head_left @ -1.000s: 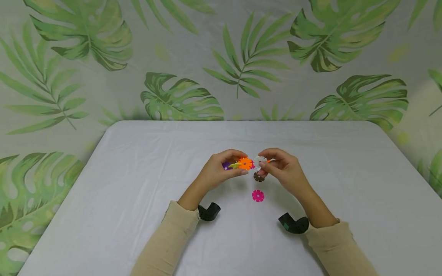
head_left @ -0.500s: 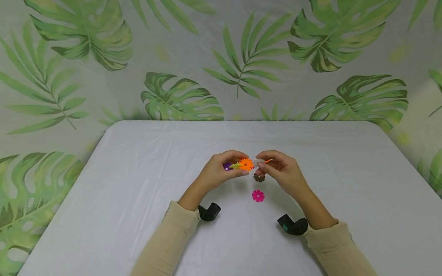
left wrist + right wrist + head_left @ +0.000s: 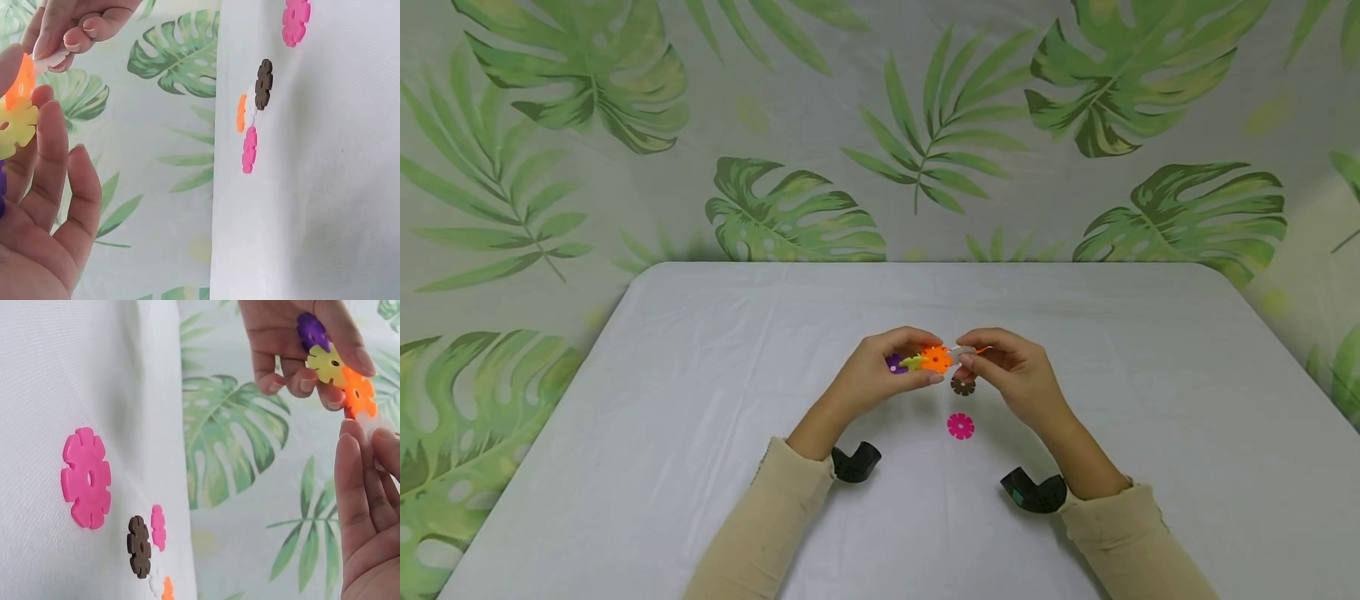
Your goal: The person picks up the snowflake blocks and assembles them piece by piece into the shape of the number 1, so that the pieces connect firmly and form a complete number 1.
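Observation:
My left hand (image 3: 880, 367) grips a short chain of slotted plastic snowflake discs between thumb and fingers. The chain runs from a purple disc (image 3: 310, 331) through a yellow disc (image 3: 322, 365) to an orange disc (image 3: 358, 394) at the end nearest my right hand. With thumb and fingertips, my right hand (image 3: 1015, 367) pinches a white snowflake disc (image 3: 375, 428), tilted nearly edge-on in the head view. Its edge meets the orange disc's rim, and the fingers partly cover it. Both hands are raised above the table.
On the white-covered table (image 3: 700, 417) lie a near pink disc (image 3: 961, 427) and a brown disc (image 3: 962, 387). Beyond them are another pink disc (image 3: 249, 150), a white disc (image 3: 155, 584) and an orange disc (image 3: 241, 112). A leaf-print cloth (image 3: 790, 208) hangs behind.
The white disc has turned from face-on to nearly edge-on and now meets the orange disc. My left hand has shifted slightly right with the chain; the discs on the table stay put.

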Available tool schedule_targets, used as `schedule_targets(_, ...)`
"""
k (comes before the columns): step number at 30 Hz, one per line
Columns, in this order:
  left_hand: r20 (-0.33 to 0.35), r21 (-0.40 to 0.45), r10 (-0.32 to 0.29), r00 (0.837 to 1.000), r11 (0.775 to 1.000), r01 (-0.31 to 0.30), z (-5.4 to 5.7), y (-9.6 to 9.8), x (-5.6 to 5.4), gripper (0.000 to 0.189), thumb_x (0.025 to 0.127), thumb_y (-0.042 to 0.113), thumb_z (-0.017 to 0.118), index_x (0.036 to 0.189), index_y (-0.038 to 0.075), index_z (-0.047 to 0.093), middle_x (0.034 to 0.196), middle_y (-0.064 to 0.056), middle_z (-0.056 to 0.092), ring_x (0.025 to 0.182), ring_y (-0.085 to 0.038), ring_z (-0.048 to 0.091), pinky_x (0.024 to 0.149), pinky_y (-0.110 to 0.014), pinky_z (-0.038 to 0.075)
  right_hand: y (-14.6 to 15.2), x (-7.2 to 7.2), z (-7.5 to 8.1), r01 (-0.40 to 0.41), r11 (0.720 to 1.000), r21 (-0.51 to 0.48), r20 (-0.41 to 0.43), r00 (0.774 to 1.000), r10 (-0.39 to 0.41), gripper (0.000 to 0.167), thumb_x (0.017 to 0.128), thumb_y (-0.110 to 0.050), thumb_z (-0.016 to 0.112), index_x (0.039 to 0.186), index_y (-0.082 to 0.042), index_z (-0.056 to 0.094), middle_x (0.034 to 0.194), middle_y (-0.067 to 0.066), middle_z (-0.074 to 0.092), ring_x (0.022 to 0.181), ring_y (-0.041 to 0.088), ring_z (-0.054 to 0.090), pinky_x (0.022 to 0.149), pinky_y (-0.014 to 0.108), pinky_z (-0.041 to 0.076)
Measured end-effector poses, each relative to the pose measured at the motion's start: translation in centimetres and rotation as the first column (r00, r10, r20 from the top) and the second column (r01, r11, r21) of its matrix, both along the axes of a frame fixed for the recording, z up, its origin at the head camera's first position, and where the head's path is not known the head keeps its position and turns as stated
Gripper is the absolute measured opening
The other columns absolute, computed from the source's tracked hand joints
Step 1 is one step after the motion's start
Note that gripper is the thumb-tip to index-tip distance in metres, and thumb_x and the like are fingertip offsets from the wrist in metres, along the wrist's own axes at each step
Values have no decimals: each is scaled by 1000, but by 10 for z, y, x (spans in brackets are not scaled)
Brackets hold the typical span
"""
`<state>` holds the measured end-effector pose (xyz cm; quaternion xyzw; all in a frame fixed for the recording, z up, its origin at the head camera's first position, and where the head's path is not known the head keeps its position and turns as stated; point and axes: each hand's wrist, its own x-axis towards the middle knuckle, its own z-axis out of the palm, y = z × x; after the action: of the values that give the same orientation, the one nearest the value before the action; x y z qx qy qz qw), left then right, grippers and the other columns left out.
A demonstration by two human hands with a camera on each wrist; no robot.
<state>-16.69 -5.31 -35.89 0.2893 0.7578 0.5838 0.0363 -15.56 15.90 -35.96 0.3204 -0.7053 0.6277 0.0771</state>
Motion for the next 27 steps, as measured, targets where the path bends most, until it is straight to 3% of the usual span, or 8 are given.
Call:
schedule_targets(11, -4, 6, 17, 1000, 1000, -17, 2, 1, 2, 34, 75, 21, 74, 105, 12, 63, 94, 2, 62, 81, -12, 56, 72, -29, 48, -2, 2, 2, -21, 999, -49, -6, 1000, 21, 18, 79, 13, 58, 96, 10, 60, 79, 14, 62, 63, 24, 62, 60, 29, 52)
schedule_targets(19, -2, 7, 10, 1000, 1000, -10, 4, 0, 3, 32, 75, 20, 74, 104, 10, 64, 92, 3, 63, 80, -12, 57, 70, -29, 48, -1, 2, -1, -61, 992, -106, 50, 997, 67, 16, 79, 11, 60, 95, 14, 59, 80, 13, 64, 62, 36, 60, 59, 33, 53)
schedule_targets(27, 8, 7, 2, 1000, 1000, -2, 4, 1, 3, 30, 75, 19, 74, 103, 10, 64, 91, 3, 64, 80, -12, 57, 69, -29, 48, -1, 2, -2, -95, 985, -141, 73, 992, 106, 16, 78, 14, 59, 94, 15, 59, 81, 13, 63, 62, 35, 60, 58, 35, 53)
